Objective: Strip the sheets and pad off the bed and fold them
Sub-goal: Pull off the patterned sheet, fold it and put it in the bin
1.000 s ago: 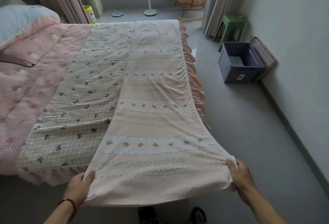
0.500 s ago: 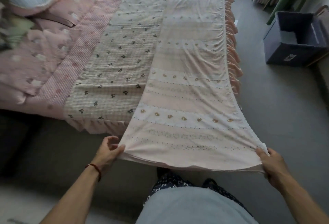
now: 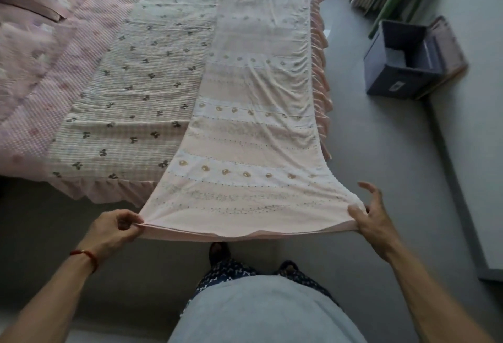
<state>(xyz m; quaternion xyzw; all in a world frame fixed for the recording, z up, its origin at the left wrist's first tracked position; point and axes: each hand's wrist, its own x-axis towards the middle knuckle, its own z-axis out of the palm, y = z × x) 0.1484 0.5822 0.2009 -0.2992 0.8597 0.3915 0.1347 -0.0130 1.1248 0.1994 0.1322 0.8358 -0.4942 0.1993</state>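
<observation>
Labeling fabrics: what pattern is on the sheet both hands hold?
Pale pink and white bands with rows of dots, on the sheet; head view.

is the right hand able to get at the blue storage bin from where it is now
Probably not. The right hand pinches a corner of the pink sheet, and the blue bin sits well off across open floor. Nothing blocks it.

Sheet [image 3: 253, 135] showing pale pink with white bands, gold dots, fine dotted rows. Pad [image 3: 130, 103] showing beige check with small dark bows. Quilt [image 3: 40, 51] showing pink gingham. Storage bin [image 3: 400, 70] showing dark blue. Floor [image 3: 381, 165] showing grey.
</observation>
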